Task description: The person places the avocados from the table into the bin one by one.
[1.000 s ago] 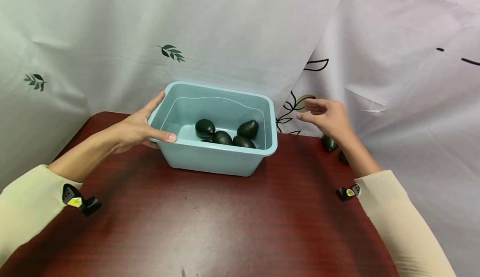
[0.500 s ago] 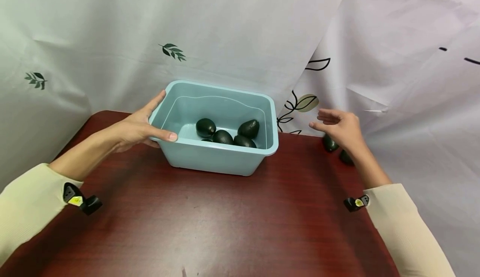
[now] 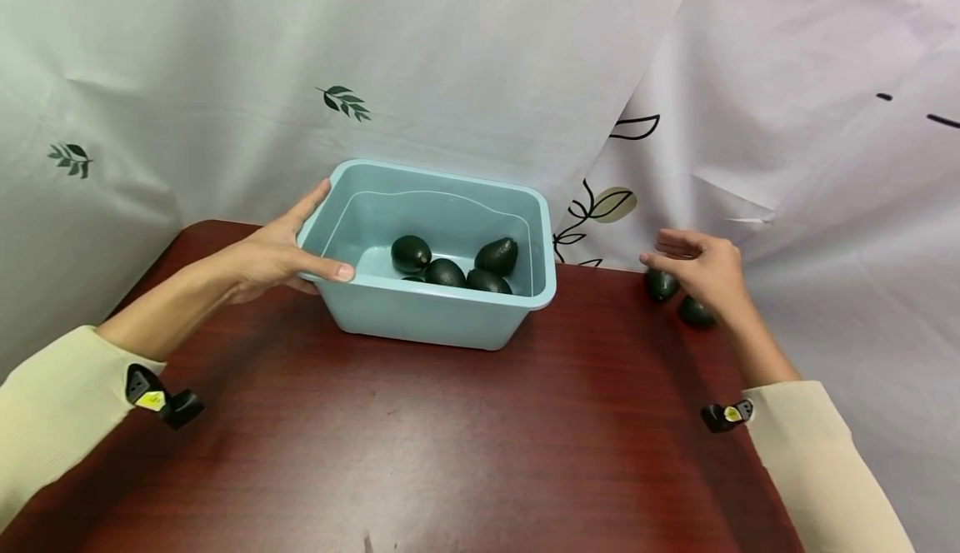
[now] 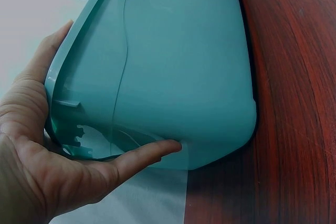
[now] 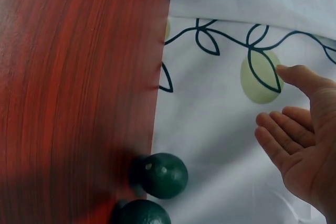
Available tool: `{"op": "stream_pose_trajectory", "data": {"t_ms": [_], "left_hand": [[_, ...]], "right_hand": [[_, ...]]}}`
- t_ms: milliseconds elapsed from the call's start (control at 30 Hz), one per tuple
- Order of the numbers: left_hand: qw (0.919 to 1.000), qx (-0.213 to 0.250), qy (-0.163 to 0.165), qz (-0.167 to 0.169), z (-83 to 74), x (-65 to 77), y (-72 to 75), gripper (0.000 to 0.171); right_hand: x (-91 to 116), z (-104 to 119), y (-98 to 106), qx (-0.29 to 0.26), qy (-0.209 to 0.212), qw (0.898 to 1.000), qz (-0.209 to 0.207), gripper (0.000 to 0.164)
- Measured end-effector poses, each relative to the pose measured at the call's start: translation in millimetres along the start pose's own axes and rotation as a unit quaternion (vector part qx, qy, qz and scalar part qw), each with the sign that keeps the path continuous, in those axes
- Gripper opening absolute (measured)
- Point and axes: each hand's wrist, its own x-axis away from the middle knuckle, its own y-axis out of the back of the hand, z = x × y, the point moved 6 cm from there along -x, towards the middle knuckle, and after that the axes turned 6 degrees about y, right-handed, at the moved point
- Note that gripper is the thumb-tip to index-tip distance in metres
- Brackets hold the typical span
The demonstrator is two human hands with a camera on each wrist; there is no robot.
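Note:
A light blue plastic tub (image 3: 420, 317) stands at the back of the table with several dark green avocados (image 3: 445, 273) inside. My left hand (image 3: 262, 260) grips its left end, with the thumb over the front rim and the fingers along the side. In the left wrist view the thumb lies against the tub's wall (image 4: 184, 66). My right hand (image 3: 701, 271) hovers at the right, fingers loosely bent and nothing in them. Just below it, one avocado (image 3: 662, 286) and another avocado (image 3: 697, 312) lie at the table's right edge, also visible in the right wrist view.
The dark red wooden table (image 3: 450, 445) ends at the back and right against a white curtain (image 3: 450, 62) printed with leaves. A wrist camera (image 3: 161, 399) sits on the left sleeve and another camera (image 3: 727, 414) on the right one.
My right hand has moved right and down, away from the tub and over the two avocados at the table's edge. The left hand and the tub stay in place.

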Motion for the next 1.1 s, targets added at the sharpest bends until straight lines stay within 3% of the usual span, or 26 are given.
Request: {"op": "stream_pose_trajectory", "data": {"t_ms": [500,1100], "left_hand": [[1.0000,-0.003,0.002,-0.002,0.2,0.5,0.3,0.139],[1.0000,0.003,0.002,0.000,0.3,1.4,0.1,0.140]], "right_hand": [[16,-36,16,-0.014,-0.041,0.999,-0.019,0.066],[38,-91,26,0.033,-0.078,0.996,-0.006,0.077]]}}
